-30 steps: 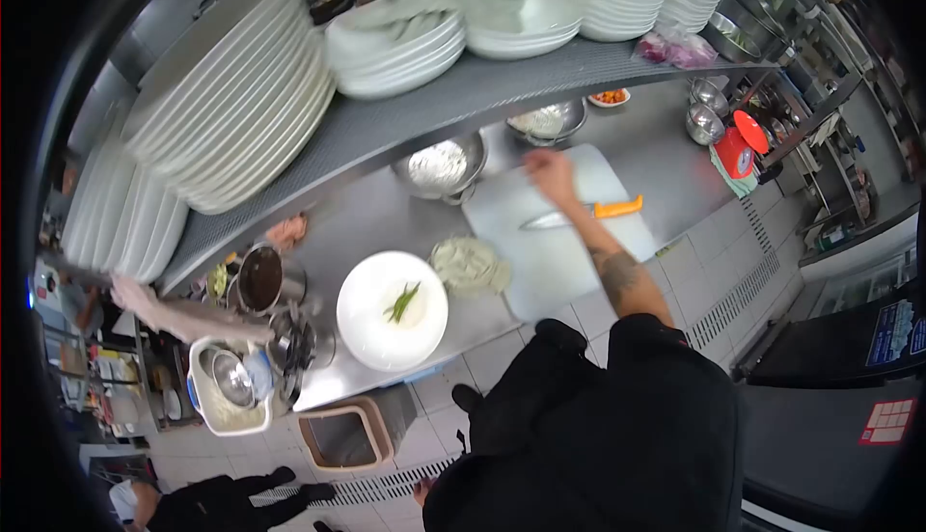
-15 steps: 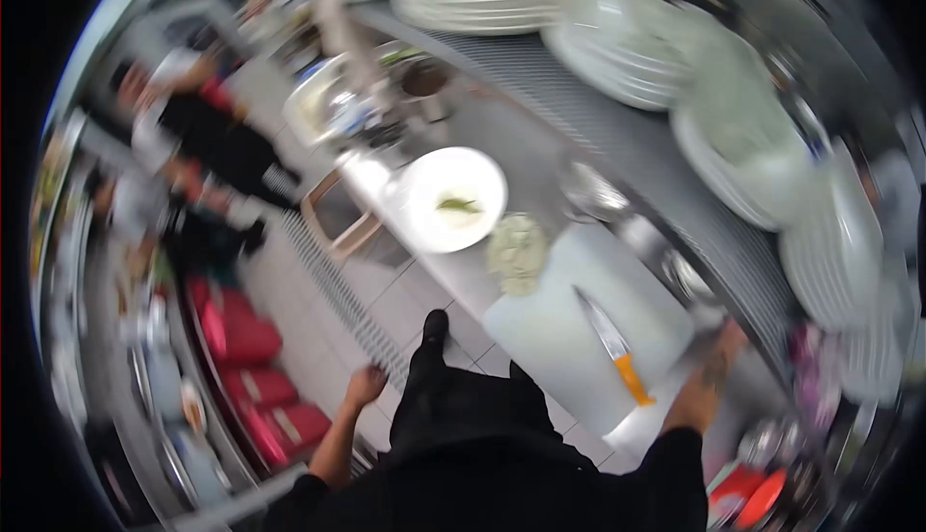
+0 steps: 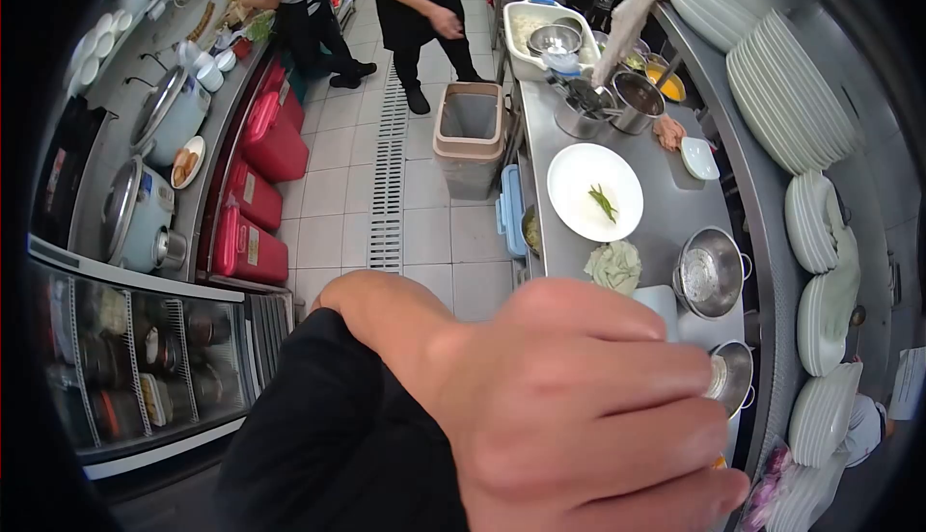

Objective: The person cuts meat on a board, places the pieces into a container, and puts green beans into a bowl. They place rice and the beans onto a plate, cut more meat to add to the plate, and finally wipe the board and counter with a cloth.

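- Left hand (image 3: 588, 407): fingers (image 3: 651, 378) curled into a fist; can't tell if holding anything.
- White plate (image 3: 594, 191): green pieces (image 3: 603, 204) on it, crumpled cloth (image 3: 613, 268) beside.

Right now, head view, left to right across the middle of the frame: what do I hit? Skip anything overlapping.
Lidded pot → front red bin → floor grate → trash bin → white plate → metal bowl → small stack of white dishes.
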A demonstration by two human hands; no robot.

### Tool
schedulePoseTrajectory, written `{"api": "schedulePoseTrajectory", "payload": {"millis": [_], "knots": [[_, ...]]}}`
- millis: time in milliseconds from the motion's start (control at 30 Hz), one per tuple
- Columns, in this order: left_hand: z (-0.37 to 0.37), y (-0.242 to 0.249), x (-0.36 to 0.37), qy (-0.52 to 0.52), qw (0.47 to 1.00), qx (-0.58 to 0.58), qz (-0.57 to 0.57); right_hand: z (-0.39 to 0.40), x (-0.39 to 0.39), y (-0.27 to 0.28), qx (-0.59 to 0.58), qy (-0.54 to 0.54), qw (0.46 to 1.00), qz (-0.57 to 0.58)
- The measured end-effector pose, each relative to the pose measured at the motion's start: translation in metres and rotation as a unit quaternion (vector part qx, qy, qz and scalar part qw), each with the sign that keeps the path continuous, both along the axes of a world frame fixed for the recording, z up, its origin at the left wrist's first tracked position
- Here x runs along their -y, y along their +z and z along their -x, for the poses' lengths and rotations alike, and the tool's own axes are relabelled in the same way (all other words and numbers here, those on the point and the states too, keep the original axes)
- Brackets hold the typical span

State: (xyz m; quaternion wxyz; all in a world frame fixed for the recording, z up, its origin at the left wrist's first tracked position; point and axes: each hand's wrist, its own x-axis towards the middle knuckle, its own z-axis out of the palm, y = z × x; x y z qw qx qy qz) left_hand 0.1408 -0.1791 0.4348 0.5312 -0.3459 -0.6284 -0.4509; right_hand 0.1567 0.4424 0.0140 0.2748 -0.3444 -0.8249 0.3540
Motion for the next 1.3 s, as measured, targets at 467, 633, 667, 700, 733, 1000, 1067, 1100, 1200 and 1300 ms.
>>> {"api": "schedulePoseTrajectory", "payload": {"millis": [467, 633, 667, 700, 733, 1000, 1067, 1100, 1200, 1300], "knots": [[-0.134, -0.023, 0.311, 0.235, 0.968, -0.068, -0.060, -0.043, 0.329, 0.049, -0.138, 0.136, 0.877, 0.440], [-0.164, -0.029, 0.429, 0.281, 0.954, -0.074, -0.079, 0.025, 0.524, 0.031, -0.056, 0.211, 0.853, 0.475], [-0.166, -0.028, 0.451, 0.299, 0.950, -0.056, -0.066, 0.036, 0.566, 0.028, -0.039, 0.236, 0.835, 0.496], [-0.169, -0.026, 0.474, 0.307, 0.950, -0.040, -0.046, 0.054, 0.612, 0.019, -0.028, 0.265, 0.813, 0.518], [-0.173, -0.023, 0.497, 0.315, 0.949, -0.024, -0.026, 0.071, 0.652, 0.006, 0.004, 0.278, 0.799, 0.533], [-0.107, -0.098, 0.752, 0.413, 0.851, 0.293, 0.142, 0.175, 1.035, -0.002, 0.179, 0.398, 0.728, 0.529], [-0.094, -0.185, 0.827, 0.470, 0.709, 0.520, 0.075, 0.216, 1.127, -0.017, 0.146, 0.451, 0.724, 0.501], [-0.094, -0.236, 0.859, 0.495, 0.639, 0.584, 0.071, 0.238, 1.175, -0.009, 0.178, 0.467, 0.700, 0.509], [-0.197, -0.482, 0.925, 0.477, 0.408, 0.778, 0.030, 0.286, 1.302, 0.013, 0.193, 0.498, 0.642, 0.550], [-0.245, -0.572, 0.865, 0.490, 0.373, 0.741, -0.268, 0.339, 1.419, 0.030, 0.218, 0.525, 0.599, 0.564]]}}
